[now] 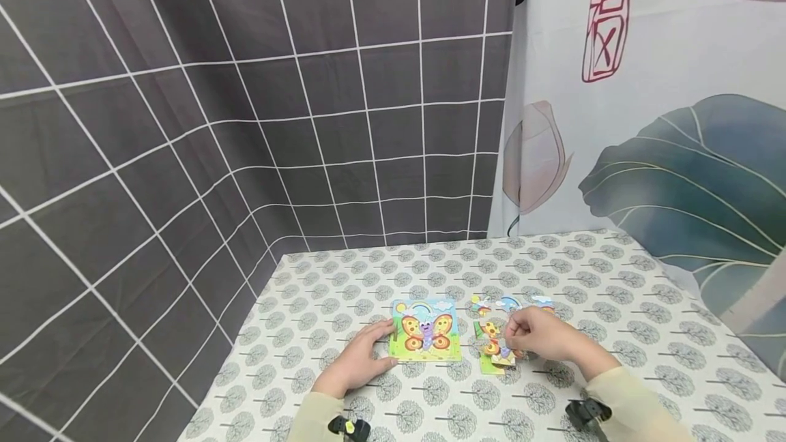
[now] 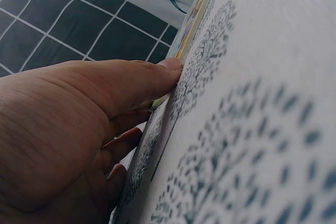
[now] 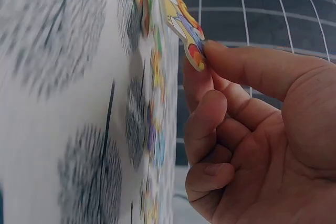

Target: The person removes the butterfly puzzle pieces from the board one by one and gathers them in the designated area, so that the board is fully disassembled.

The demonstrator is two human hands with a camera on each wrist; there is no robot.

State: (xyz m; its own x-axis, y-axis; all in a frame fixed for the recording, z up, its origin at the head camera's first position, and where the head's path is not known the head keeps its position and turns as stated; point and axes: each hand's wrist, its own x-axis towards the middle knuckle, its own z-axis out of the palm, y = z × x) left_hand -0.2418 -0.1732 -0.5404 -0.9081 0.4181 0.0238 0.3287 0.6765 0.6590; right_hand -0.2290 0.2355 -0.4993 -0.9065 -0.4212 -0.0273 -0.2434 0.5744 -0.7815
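A square butterfly puzzle picture lies flat on the table, with a sun, rainbow and cloud along its top. My left hand rests at its left side, thumb by the lower corner and fingers along the edge. In the left wrist view the thumb touches the picture's rim. To the right, my right hand is over a loose group of puzzle pieces. Between thumb and index finger it pinches a puzzle piece with yellow, purple and red print, tilted above the others. The hand hides some pieces.
A tree-patterned cloth covers the table. Behind and to the left hangs a dark curtain with white grid lines. A pale curtain with leaf and flower prints hangs at the right. Each wrist wears a black strap.
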